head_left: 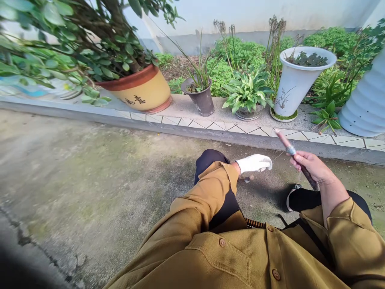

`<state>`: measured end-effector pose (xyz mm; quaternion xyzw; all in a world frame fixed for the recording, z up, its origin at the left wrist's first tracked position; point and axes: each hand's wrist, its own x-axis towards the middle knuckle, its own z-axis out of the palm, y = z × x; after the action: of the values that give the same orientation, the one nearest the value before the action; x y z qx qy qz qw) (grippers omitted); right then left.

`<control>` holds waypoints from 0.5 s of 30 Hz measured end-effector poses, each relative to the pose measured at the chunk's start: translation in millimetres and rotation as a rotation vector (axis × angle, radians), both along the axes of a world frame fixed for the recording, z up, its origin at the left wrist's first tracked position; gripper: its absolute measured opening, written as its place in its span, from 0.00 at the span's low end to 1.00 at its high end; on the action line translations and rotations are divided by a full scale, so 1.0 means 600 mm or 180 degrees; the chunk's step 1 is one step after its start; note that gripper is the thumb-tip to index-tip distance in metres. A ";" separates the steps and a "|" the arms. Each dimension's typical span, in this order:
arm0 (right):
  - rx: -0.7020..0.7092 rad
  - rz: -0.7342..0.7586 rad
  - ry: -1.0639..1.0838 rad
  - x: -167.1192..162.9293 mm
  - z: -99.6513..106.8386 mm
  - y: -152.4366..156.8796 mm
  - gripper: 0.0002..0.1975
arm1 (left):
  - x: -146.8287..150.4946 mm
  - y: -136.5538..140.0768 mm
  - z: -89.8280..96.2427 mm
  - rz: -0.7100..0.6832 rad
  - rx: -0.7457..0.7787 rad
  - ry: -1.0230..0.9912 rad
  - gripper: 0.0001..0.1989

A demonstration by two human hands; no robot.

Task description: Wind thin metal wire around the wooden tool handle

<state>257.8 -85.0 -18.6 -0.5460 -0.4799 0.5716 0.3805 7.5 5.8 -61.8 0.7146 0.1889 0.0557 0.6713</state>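
My right hand point(309, 165), bare, is wrapped around a wooden stick point(283, 139) that slants up and to the left. Silvery wire is wound in a coil point(290, 149) around the stick just above my fingers. From that coil a thin strand of wire point(278, 155) runs across to my left hand point(255, 163), which wears a white glove. The gloved fingers are curled closed at the strand's end. Below the glove, a small rod-like thing with a shiny part point(248, 179) shows near my knee; I cannot make out its kind.
A low tiled ledge point(195, 123) crosses in front of me. On it stand a large yellow-brown pot point(147, 90), a dark pot point(204, 100), a leafy plant point(248, 92), a white planter point(293, 86) and a ribbed white container point(365, 100). Concrete ground point(105, 168) spreads to the left.
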 end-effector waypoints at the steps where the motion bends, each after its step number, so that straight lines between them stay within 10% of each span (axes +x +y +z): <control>1: 0.0051 -0.0387 -0.0042 0.005 -0.006 0.005 0.19 | -0.001 -0.003 0.003 -0.0088 0.0011 0.0111 0.12; 5: -0.0184 -0.0664 -0.1680 0.013 -0.043 0.024 0.14 | -0.003 -0.012 0.008 -0.0438 -0.0215 0.0347 0.11; 9: -0.0742 0.0906 -0.3417 -0.002 -0.067 0.024 0.12 | -0.002 -0.008 0.003 -0.0382 -0.0201 0.0203 0.10; 15: -0.1081 0.2681 -0.1736 -0.025 -0.036 -0.003 0.11 | -0.004 0.008 0.001 -0.0022 0.0425 0.0244 0.10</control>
<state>242.9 -86.5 -40.1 -0.4888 -0.6399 0.5819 -0.1146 5.2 10.6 -61.0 0.7600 0.2078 0.0385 0.6146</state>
